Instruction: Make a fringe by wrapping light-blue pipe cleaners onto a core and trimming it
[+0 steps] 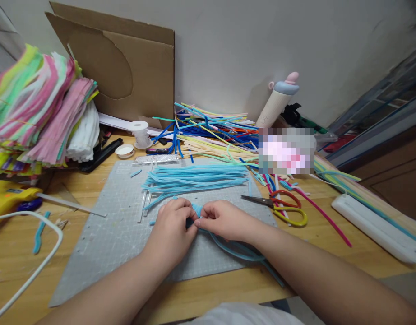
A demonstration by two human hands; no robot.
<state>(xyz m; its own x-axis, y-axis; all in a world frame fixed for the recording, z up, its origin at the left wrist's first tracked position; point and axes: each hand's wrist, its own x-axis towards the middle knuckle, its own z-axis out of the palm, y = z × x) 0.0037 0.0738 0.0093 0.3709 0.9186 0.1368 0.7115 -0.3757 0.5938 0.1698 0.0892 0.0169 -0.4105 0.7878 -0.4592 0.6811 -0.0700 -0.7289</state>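
Note:
Over the grey cutting mat (103,253), both hands meet at a small light-blue pipe-cleaner piece (196,208). My left hand (174,225) pinches it from the left, fingers curled. From the right, my right hand (224,220) pinches the same piece, thumb and fingertips together. Long blue pipe cleaners (233,250) trail from it under my right wrist toward the table's front edge. Just beyond the hands lies a row of light-blue pipe cleaners (197,178). The fingers partly hide the held piece.
Scissors (289,207) with red and yellow handles lie right of the hands. A yellow glue gun (11,198) and white cord (55,257) are at left. Behind stand pipe-cleaner bundles (35,104), cardboard (140,76) and a bottle (275,104). A white power strip (375,228) sits at right.

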